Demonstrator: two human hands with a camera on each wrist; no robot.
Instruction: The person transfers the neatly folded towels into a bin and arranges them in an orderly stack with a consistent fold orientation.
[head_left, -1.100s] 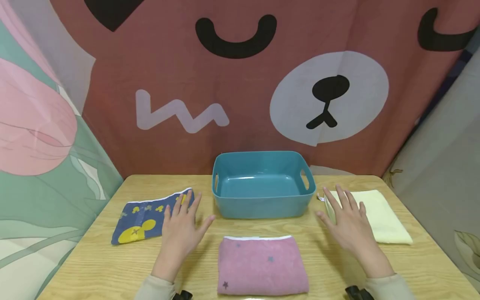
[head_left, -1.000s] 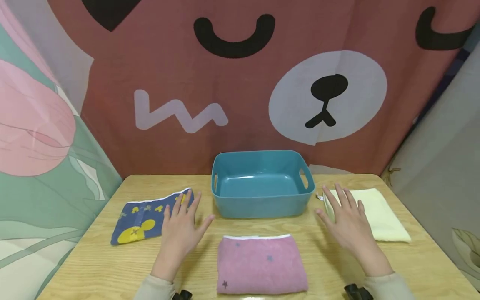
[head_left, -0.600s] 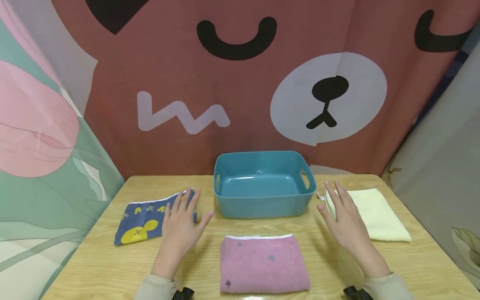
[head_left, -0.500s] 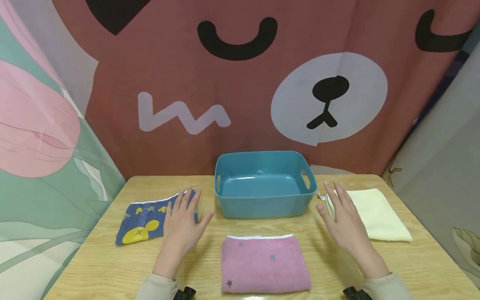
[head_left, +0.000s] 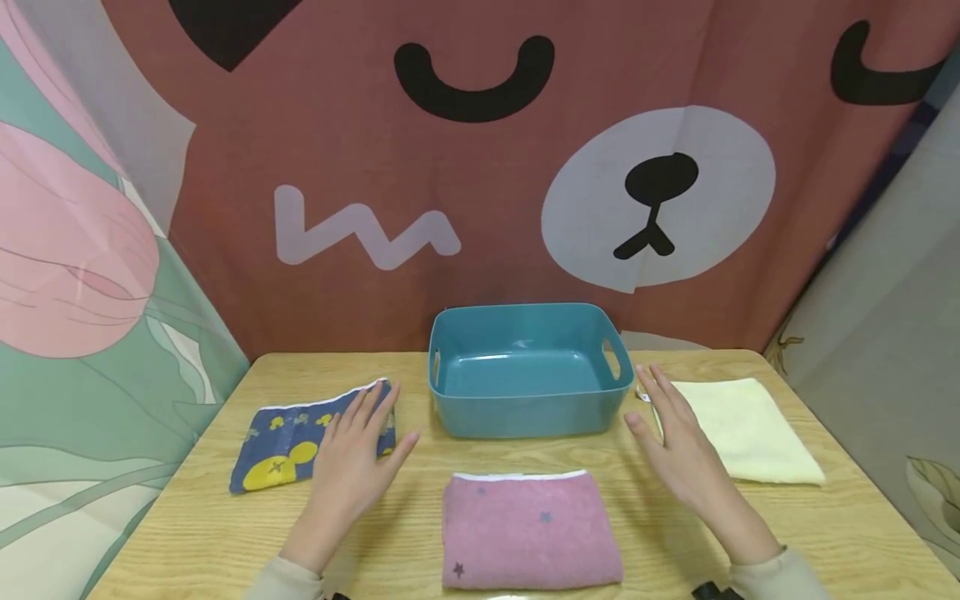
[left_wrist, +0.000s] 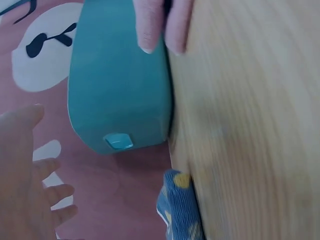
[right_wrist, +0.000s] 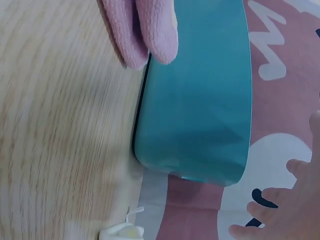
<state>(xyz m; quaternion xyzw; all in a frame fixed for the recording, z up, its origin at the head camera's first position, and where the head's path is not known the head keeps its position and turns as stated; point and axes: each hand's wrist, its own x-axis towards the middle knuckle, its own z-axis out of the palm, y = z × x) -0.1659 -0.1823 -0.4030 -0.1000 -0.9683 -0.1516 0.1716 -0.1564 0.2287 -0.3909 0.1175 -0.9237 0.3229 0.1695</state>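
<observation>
Spread and empty, the left grip point(head_left: 356, 462) is near the folded blue-and-yellow cloth point(head_left: 288, 450), the right grip point(head_left: 684, 457) near the folded pale-yellow cloth point(head_left: 753, 432), both cloths on the wooden bench point(head_left: 187, 542). Apparently a ready stage; grasping next calls for curling inward.

The far side is closed off by a reddish-brown cloth point(head_left: 360, 158), on which a large bear face is printed: a white muzzle point(head_left: 585, 225) with a black nose point(head_left: 660, 177), curved black eyes point(head_left: 474, 104) and a pale zigzag point(head_left: 367, 233). The left is covered by a green cloth point(head_left: 187, 342), patterned with a big pink tulip point(head_left: 67, 250) and pale leaves. The right is draped with a grey-beige cloth point(head_left: 855, 333), marked by a leaf print point(head_left: 933, 492) near the edge. Between the cloths stands a table point(head_left: 180, 550), finished in light wood grain, its far corners rounded. Soft shadows are cast across it by diffuse light.
</observation>
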